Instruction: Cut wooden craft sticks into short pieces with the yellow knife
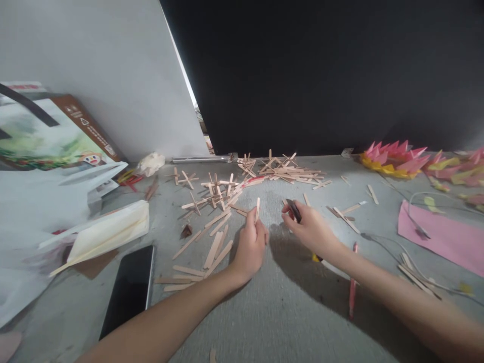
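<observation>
Near the middle of the grey surface, my left hand [250,244] is closed around a wooden craft stick [257,207], which points up from its fingers. To its right, my right hand [310,227] grips a small dark tool [294,210] between thumb and fingers; the tool's exact kind is hard to make out. The two hands are apart. Loose craft sticks [214,249] lie spread just left of my left hand, and a pile of sticks [291,171] sits beyond both hands.
A black phone [127,287] and plastic bags [41,212] are at left. Pink and yellow paper flowers [397,160], a pink sheet [442,234], a cable [401,252] and a red pen-like object [353,282] lie at right. A black panel [321,75] stands behind.
</observation>
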Available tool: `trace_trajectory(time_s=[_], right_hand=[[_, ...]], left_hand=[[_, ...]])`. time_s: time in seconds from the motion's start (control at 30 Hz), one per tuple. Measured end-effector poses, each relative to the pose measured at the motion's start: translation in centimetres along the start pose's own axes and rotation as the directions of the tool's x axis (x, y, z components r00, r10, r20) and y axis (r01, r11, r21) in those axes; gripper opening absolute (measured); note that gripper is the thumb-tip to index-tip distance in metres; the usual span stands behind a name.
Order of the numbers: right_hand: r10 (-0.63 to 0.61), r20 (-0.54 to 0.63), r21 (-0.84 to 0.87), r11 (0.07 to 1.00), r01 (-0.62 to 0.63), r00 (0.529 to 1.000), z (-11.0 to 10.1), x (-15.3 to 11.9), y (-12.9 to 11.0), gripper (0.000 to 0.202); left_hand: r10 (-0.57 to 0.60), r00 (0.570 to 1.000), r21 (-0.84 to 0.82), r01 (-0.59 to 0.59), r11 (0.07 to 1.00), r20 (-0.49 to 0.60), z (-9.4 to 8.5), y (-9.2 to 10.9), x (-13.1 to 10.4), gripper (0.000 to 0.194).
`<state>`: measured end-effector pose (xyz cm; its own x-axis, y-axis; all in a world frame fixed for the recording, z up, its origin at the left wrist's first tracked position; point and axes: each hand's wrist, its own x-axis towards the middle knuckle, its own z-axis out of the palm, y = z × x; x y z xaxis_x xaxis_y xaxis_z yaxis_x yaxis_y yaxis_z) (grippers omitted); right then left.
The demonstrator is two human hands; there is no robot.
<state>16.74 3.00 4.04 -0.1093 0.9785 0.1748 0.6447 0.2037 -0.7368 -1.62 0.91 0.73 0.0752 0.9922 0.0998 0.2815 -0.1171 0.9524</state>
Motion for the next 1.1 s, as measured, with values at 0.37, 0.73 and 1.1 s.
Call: trace_trajectory(time_s=[0.37,0.73,1.1], right_hand=[[0.056,0.187,-0.773,0.625,0.112,0.981,0.4,-0.3,1.4,0.028],[-0.03,0.275,-0.835,0.487,0.254,0.961,0.1,-0.6,0.6,0.029],[-0.159,0.196,-0.679,0.69,0.251,0.968,0.6,-0.1,2.0,0.019]], left_hand=[[-0.026,0.999,0.051,0.027,0.998,-0.029,0.0,-0.3,0.1,0.037],[-0.031,0.999,0.057,0.032,0.998,-0.027,0.0,-0.1,0.0,0.036],[-0.039,0.999,0.011,0.039,0.999,-0.034,0.2,-0.1,0.1,0.035]])
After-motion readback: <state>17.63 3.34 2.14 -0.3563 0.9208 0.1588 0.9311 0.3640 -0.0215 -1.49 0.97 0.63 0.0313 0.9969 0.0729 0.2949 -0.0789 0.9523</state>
